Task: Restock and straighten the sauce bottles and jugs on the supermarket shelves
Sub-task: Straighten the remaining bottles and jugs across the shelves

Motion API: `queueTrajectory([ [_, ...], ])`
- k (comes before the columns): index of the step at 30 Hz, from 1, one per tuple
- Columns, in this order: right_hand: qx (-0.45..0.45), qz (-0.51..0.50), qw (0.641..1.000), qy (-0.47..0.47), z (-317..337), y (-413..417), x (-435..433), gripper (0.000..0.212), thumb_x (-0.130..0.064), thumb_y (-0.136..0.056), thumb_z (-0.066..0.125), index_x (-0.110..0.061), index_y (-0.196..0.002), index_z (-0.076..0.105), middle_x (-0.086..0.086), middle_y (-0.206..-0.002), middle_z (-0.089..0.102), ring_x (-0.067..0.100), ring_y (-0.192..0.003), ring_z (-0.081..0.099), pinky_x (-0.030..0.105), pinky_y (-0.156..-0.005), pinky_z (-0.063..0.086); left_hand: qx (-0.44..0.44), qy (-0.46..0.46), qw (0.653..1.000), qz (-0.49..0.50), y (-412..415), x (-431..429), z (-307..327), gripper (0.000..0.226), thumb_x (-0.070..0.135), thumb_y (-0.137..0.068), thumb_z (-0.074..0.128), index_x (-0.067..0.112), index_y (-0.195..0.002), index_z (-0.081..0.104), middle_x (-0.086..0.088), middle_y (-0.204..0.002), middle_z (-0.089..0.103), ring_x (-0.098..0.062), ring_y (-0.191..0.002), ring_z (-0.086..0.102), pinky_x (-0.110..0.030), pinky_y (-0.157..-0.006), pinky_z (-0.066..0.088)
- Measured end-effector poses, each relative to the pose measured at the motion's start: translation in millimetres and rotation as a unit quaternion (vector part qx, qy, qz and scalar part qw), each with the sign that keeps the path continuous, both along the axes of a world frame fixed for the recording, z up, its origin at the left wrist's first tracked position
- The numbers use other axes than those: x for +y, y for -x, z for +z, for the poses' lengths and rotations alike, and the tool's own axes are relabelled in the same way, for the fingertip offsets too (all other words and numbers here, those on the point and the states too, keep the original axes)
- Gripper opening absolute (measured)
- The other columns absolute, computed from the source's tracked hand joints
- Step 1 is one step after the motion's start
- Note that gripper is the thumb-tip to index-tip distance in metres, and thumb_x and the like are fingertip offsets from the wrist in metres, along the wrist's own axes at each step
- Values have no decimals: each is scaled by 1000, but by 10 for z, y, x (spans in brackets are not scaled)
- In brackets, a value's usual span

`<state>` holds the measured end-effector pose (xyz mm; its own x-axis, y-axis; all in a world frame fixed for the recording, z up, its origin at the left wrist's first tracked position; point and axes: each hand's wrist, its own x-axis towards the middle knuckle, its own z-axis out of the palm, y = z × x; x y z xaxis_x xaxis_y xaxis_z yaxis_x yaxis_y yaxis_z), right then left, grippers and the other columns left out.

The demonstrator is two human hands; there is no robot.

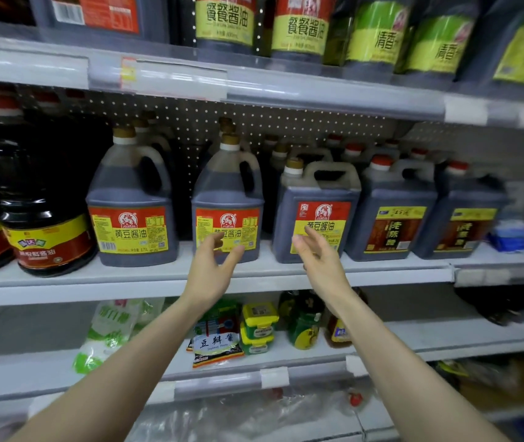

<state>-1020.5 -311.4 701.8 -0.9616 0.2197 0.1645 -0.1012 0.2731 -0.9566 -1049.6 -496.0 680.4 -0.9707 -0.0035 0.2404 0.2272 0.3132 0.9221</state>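
Observation:
Dark soy sauce jugs stand in a row on the middle shelf (158, 275). Two round jugs with red and yellow labels (131, 199) (227, 193) stand left of a square jug (318, 212) with the same label. My left hand (214, 266) hovers in front of the second round jug, fingers loosely spread, holding nothing. My right hand (318, 253) hovers in front of the square jug, fingers relaxed and apart, also holding nothing. Neither hand plainly touches a jug.
Two brown-labelled vinegar jugs (394, 215) (464, 218) stand to the right. A dark round bottle (43, 218) stands at the left. Tall green-labelled bottles (225, 23) fill the upper shelf. Sauce packets (216, 342) and small jars (305, 323) lie on the lower shelf.

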Motion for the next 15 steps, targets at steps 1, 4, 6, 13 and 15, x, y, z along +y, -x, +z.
queueTrajectory([
  [1,0,-7,1000,-2,11,-49,55,58,-38,-96,52,-19,-148,34,0,-146,46,10,-125,46,25,-102,37,-2,-4,1000,-8,-23,60,18,55,36,-94,57,13,-141,40,-1,-141,46,-18,-127,46,-38,-107,38],
  [4,2,-26,1000,-3,49,-140,262,59,-38,-96,53,-18,-148,34,1,-146,46,10,-124,46,29,-105,38,-3,-13,999,-30,-72,248,56,53,34,-94,58,13,-140,40,-1,-139,47,-17,-125,47,-31,-102,39],
  [6,0,-33,999,-5,69,-173,383,61,-38,-95,54,-18,-149,33,2,-147,45,10,-126,44,28,-103,38,-1,-11,999,-35,-70,361,69,54,33,-94,59,14,-140,40,-3,-139,49,-16,-123,48,-29,-98,39],
  [13,-10,-41,999,2,31,-86,804,60,-36,-95,56,-15,-147,33,3,-147,43,12,-127,46,22,-96,35,-31,-13,999,-38,39,757,48,60,36,-92,60,16,-143,35,-7,-135,50,-20,-120,49,-30,-94,41],
  [15,-14,-29,999,8,-2,9,916,65,-35,-95,56,-14,-150,27,4,-152,38,16,-136,39,22,-100,32,-35,-20,999,-35,101,881,25,66,37,-91,61,17,-146,32,-8,-138,48,-21,-125,48,-32,-98,41],
])
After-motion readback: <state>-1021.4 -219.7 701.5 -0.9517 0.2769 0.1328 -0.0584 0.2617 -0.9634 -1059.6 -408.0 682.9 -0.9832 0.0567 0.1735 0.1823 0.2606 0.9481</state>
